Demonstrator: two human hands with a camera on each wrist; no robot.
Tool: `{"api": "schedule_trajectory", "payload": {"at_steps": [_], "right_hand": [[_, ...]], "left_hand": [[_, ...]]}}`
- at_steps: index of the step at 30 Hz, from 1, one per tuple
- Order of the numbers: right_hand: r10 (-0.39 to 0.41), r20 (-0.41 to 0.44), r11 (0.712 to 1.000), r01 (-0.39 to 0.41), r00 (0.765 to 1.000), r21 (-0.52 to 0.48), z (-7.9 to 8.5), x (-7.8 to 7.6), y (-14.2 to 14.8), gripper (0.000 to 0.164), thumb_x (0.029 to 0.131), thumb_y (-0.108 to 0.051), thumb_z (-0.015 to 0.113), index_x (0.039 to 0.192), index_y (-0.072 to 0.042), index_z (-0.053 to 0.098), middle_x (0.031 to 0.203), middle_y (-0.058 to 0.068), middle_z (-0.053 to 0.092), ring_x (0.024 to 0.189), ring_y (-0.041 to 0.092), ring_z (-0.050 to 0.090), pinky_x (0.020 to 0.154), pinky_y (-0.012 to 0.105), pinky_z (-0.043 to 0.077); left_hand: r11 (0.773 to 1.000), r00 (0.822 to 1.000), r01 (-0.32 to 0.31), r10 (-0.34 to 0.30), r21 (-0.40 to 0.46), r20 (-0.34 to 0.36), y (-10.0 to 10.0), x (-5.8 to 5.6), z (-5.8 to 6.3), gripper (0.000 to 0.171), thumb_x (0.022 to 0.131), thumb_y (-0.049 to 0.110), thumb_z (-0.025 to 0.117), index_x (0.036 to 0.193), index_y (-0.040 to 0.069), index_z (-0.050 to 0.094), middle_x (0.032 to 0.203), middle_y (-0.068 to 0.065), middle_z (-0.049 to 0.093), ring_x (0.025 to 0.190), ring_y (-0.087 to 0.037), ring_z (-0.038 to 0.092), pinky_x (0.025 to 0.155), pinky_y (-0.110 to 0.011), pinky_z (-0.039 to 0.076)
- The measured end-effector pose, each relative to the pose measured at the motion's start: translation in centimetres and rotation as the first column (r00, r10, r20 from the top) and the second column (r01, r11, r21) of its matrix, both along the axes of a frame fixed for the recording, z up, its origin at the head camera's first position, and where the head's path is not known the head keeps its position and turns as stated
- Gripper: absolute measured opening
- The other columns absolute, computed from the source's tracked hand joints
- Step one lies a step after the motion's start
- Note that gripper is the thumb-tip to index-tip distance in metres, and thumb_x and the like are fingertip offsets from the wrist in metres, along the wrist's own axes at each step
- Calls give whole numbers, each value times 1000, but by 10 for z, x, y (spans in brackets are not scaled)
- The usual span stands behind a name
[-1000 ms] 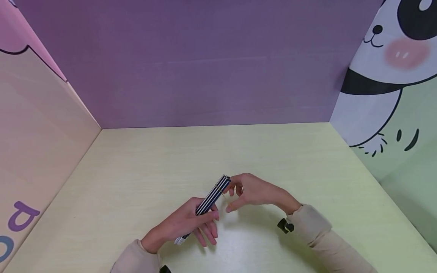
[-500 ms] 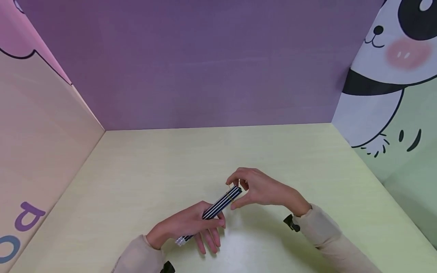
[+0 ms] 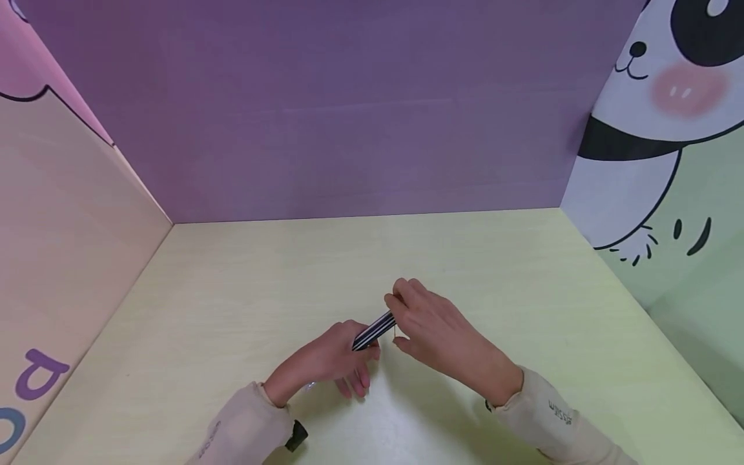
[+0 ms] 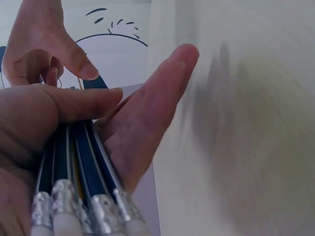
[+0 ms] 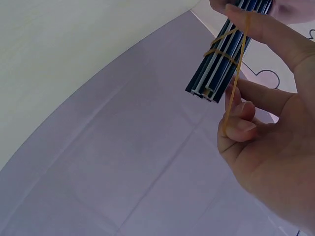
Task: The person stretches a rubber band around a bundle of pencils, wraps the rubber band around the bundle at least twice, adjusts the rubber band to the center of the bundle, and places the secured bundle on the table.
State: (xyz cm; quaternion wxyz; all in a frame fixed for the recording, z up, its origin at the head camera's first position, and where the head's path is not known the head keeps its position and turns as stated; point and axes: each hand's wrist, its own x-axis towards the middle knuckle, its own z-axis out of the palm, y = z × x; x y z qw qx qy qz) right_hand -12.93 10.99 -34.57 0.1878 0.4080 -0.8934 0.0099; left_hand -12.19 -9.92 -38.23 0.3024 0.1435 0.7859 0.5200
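Note:
A bundle of striped dark-and-white pencils [image 3: 372, 332] slants up over the table between my two hands. My left hand [image 3: 331, 355] grips its lower part, thumb across the top. In the left wrist view the white erasers and silver ferrules [image 4: 106, 211] point toward the camera. A yellow rubber band [image 5: 236, 76] is wound around the pencils near their flat far ends, and one loop is stretched off them. My right hand [image 3: 450, 336] holds that loop taut between its thumb and curled fingers. From the head view, this hand hides the pencils' far ends.
Both hands are above a pale wood-look table [image 3: 261, 278]. A purple panel [image 3: 360, 110] closes off the back. At the left stands a pinkish wall [image 3: 64, 213], at the right a light green one [image 3: 709, 310] with a cartoon panda.
The right hand has turned over the pencils' far ends, its fingers now curled and the band pulled out. The bundle has tilted, and its eraser ends are mostly hidden from the head view.

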Motion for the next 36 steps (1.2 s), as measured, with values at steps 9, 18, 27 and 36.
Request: {"api": "schedule_trajectory", "payload": {"at_steps": [9,18,27,36], "right_hand": [[-61,1,996,61,998,-63,-3,1,-6,49,74,-12,84,115,-3,59,97,5,46,79,15,48,54,17,44],[-118,-83,988,108,990,-111,-4,3,-10,62,77,-16,83,130,2,57,108,10,55,80,18,52,64,22,47],[100,-175,953,-145,980,-265,2,8,-13,21,78,-6,79,98,-6,73,78,1,59,69,13,52,60,19,46],[266,-231,802,-348,936,-485,7,5,-8,3,83,-7,69,82,-11,69,65,-7,56,60,6,49,53,16,41]], "left_hand": [[999,998,-47,47,9,-35,-6,-9,6,19,100,11,56,97,-8,57,68,-18,68,59,-34,71,51,-43,59],[999,998,-35,37,38,-43,-8,-19,9,23,101,16,57,102,-7,57,73,-19,70,63,-36,71,53,-44,60],[996,999,-35,37,81,-26,-18,-25,11,27,101,18,58,104,-8,57,75,-19,71,64,-35,72,55,-45,60],[987,999,33,-37,160,23,-19,-25,18,35,100,28,62,107,-6,59,80,-20,72,69,-38,73,59,-47,60]]}}
